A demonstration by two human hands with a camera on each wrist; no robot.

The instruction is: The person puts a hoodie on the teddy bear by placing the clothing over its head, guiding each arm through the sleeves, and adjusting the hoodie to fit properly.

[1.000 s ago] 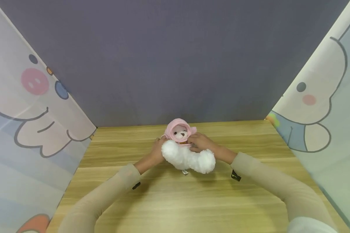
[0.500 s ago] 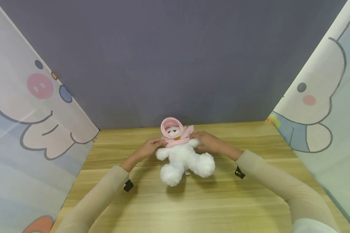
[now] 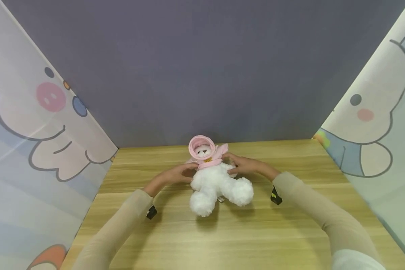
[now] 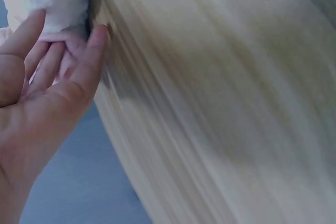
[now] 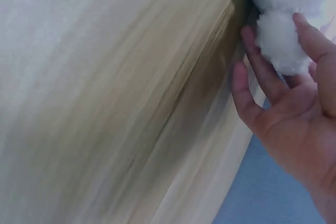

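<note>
A white fluffy teddy bear [image 3: 216, 180] lies face up near the table's back edge, legs toward me. A pink hooded top [image 3: 209, 161] is round its head and neck, its hood framing the face. My left hand [image 3: 175, 174] is at the bear's left side as seen from above. In the left wrist view its bent middle fingers are on the pink cloth and its thumb is by the white fur. My right hand [image 3: 244, 165] is at the other side, thumb and fingers about the bear's short arm [image 5: 281, 43]. Some fingertips are hidden behind the toy.
The wooden table [image 3: 195, 243] runs up to a dark grey back panel [image 3: 206, 75]. Cartoon-printed side panels [image 3: 17, 157] flank it on both sides. A small tag [image 3: 221, 199] shows between the bear's legs.
The bear has gone from legs raised toward me to lying flatter, its torso in view. The left hand has drawn off leftward, then come back in against its side.
</note>
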